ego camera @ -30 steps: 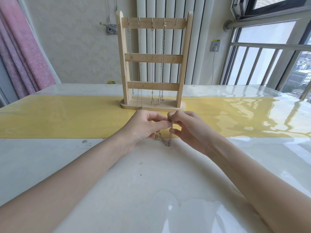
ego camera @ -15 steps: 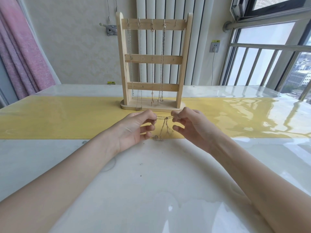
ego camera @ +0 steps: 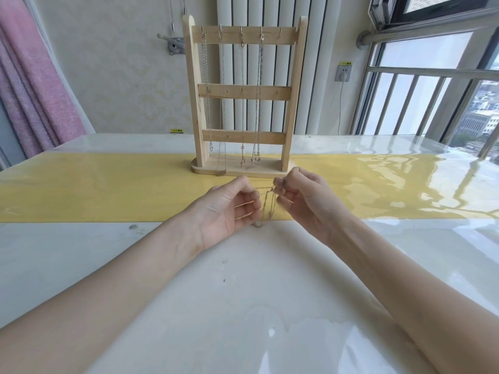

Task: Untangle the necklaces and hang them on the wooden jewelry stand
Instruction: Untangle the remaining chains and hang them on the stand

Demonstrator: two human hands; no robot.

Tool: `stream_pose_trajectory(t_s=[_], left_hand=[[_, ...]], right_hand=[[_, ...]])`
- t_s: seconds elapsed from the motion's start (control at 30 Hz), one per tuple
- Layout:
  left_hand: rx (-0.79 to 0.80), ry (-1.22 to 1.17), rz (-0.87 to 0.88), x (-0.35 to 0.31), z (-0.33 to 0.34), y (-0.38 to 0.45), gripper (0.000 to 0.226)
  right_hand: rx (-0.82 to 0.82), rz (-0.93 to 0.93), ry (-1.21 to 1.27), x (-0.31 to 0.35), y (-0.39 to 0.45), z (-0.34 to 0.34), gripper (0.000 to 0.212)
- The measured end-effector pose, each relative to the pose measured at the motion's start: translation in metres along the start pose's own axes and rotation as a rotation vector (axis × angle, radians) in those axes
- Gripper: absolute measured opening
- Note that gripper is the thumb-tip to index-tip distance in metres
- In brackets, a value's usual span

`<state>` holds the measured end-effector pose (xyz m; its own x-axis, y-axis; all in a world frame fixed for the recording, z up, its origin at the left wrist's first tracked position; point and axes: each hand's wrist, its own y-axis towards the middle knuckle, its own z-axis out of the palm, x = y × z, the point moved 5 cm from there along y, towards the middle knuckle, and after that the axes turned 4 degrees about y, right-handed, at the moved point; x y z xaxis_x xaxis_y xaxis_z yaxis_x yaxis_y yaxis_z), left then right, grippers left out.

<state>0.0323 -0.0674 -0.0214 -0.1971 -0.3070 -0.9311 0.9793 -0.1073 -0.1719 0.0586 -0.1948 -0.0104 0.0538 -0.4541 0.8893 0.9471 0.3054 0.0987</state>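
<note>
Left hand (ego camera: 224, 209), palm turned inward, thumb and forefinger pinching one end of a thin chain (ego camera: 267, 206); other fingers loosely curled. Right hand (ego camera: 302, 198) facing it, pinching the same chain near its top, remaining fingers curled. Short stretch of chain drawn taut between the two pinches; rest hanging in a narrow loop down to the table (ego camera: 243, 306), lower end touching the surface right at the near edge of the yellow strip (ego camera: 108, 193). Whether any knots remain in the loop: cannot tell, links too fine.

Stand (ego camera: 244, 98) upright just beyond the hands, base resting on the yellow strip, close to the right knuckles but apart. Three crossbars between two posts. Only holder in view, and partly filled: four necklaces (ego camera: 241, 103) hanging from hooks on the top bar, side by side, running down past the middle and lowest bars. Leftmost ending just below the lowest bar; second reaching the base, its end lying at the front lip; third and fourth ending just above the base with small pendants. Fifth hook (ego camera: 280, 30), rightmost on the top bar, carrying nothing.

Table glossy and white, reflecting the window (ego camera: 432, 85) at right. Radiator (ego camera: 316, 76) behind the stand, pink curtain (ego camera: 32, 85) at left, wall socket (ego camera: 343, 73) with a white cord plugged in.
</note>
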Motion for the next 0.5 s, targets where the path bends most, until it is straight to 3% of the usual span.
stream_pose_trajectory(t_s=[0.17,0.33,0.4,0.5], left_hand=[[-0.092,-0.219,0.083,-0.013,-0.011,0.001,0.017],[-0.057,-0.433,0.125,-0.028,-0.02,0.0,0.018],[-0.02,-0.403,0.106,-0.029,-0.019,-0.001,0.016],[0.036,-0.084,0.132,-0.032,-0.013,-0.004,0.015]], right_hand=[[0.063,0.092,0.313,0.002,-0.003,0.001,0.016],[0.073,0.137,0.396,0.004,-0.005,0.0,0.01],[0.063,0.144,0.396,0.003,-0.006,-0.001,0.008],[0.063,0.14,0.285,0.004,-0.006,-0.001,0.01]])
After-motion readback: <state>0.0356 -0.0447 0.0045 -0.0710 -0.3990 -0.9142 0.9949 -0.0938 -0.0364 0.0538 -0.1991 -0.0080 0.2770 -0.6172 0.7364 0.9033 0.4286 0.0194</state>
